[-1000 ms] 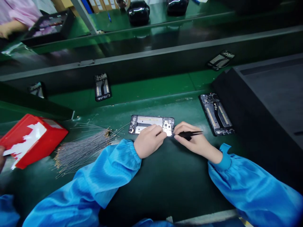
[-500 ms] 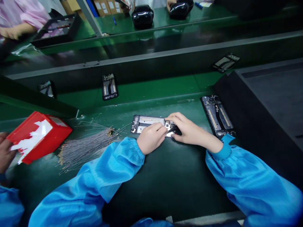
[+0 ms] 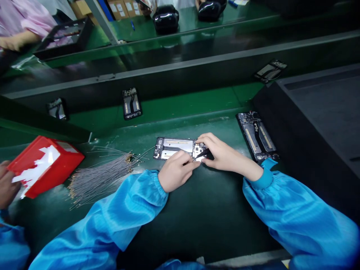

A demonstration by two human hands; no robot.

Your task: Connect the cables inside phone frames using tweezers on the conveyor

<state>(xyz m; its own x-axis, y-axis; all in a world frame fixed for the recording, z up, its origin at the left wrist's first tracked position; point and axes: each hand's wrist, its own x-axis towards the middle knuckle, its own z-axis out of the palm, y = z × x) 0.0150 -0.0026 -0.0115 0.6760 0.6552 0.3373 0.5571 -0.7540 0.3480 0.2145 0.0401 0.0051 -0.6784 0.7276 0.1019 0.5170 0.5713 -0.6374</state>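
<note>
An opened phone (image 3: 174, 143), with its metal frame and circuit board bare, lies crosswise on the green bench in front of me. My left hand (image 3: 176, 170) is at its near edge, thumb and fingers pinched together by the board; what they pinch is too small to make out. My right hand (image 3: 218, 152) bends over the phone's right end and grips black tweezers (image 3: 204, 153), their tip pointing at the circuit board. Part of the board is hidden under the fingers. Left of the phone lies a bundle of thin grey antenna cables (image 3: 98, 178).
Another opened phone (image 3: 257, 137) lies to the right, beside a black box (image 3: 298, 150). Further phones (image 3: 132, 104) rest on the lower strip behind. At left, another person's hand (image 3: 5, 183) touches a red bin (image 3: 53, 170). More people sit across the bench.
My left hand has drawn back from over the board toward the phone's near edge, showing more of the board. The right hand with the tweezers stays nearly in place.
</note>
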